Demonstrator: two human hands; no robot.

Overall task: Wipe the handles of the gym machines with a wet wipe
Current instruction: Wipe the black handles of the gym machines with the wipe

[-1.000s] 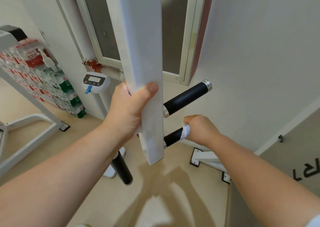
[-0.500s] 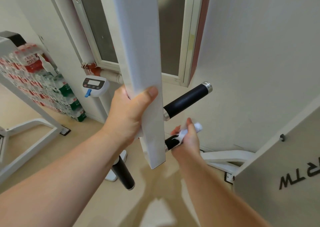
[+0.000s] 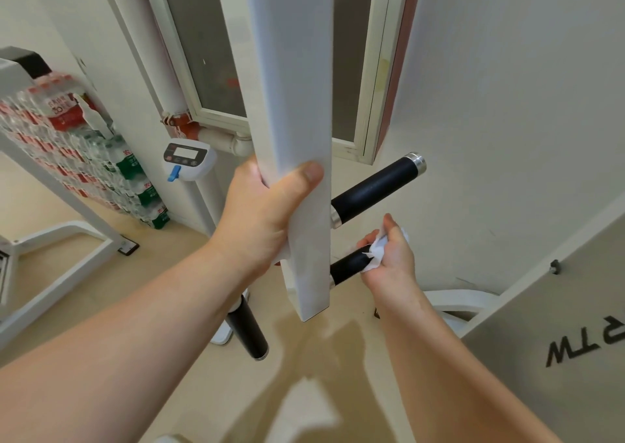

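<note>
Right hand now slid outward along lower black handle, wipe pinched inside; left hand clamped on white post.

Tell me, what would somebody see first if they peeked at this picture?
Probably the big white post running down the middle, gripped by the left hand. Just right of it, the right hand presses a white wipe around the lower black handle, with another black handle sticking out above. Far left, stacked water bottles stand against the wall.
</note>
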